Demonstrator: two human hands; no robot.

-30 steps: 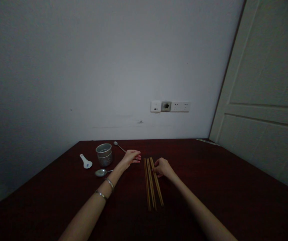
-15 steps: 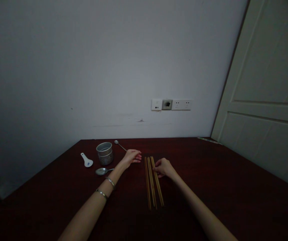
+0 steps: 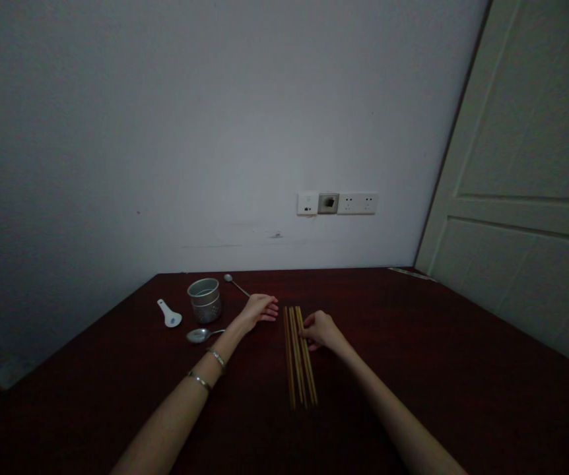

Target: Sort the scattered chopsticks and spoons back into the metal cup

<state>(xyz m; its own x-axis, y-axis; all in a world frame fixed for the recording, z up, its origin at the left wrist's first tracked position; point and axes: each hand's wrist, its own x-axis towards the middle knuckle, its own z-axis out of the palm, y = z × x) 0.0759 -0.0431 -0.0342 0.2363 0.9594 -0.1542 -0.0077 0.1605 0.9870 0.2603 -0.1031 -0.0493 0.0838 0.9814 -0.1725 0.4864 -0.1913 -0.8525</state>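
Several wooden chopsticks (image 3: 309,369) lie side by side on the dark red table, pointing away from me. My right hand (image 3: 323,331) pinches the rightmost of them between thumb and fingers, near the upper half; the fingers partly hide how many are held. To the left of the chopsticks' far ends, my left hand (image 3: 259,311) rests over the table, fingers apart and loosely stretched, holding nothing. A long-handled spoon (image 3: 237,286) reaches behind that hand. Under the left forearm runs the handle of a metal spoon (image 3: 199,336).
A metal cup (image 3: 205,303) stands on the left part of the table (image 3: 393,409), with a white ceramic spoon (image 3: 169,315) beside it. Behind the table is a wall with sockets (image 3: 356,203); a pale door (image 3: 527,198) is on the right.
The rightmost chopsticks have swung slightly left at their near ends, closer to the others, with my right hand on them. My left hand has hardly moved. The view has shifted a little.
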